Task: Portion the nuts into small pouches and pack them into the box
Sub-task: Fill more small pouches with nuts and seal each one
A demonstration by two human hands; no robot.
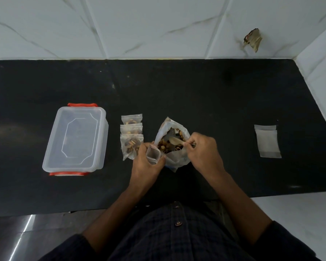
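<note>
- Two bare hands work at the middle of the black countertop [215,95]: the left hand [149,164] curls its fingers and thumb round a small clear plastic pouch [153,154], holding its mouth open and turned toward the big bag.
- The right hand [203,151] pinches the thin handle of a small pale spoon [174,141] whose bowl lies inside the large clear plastic bag of mixed brown nuts [172,144]; whether the spoon is loaded I cannot tell.
- That held pouch looks empty, so this portion is, in my judgement, only at its start.
- Three small clear pouches already filled with nuts [131,135] lie in an overlapping column just left of the big bag, between it and the box; their top strips look flat, though whether they are sealed is too small to tell.
- Further left stands the rectangular translucent plastic box with orange-red clips [75,140], its lid on; no pouch appears inside, so packing seems not yet begun.
- Well apart to the right lies a small flat stack of empty clear pouches [267,141], so more portions probably remain.
- Judged overall: roughly the middle of portioning, with filling, closing, opening the box and loading it all left to do.
</note>
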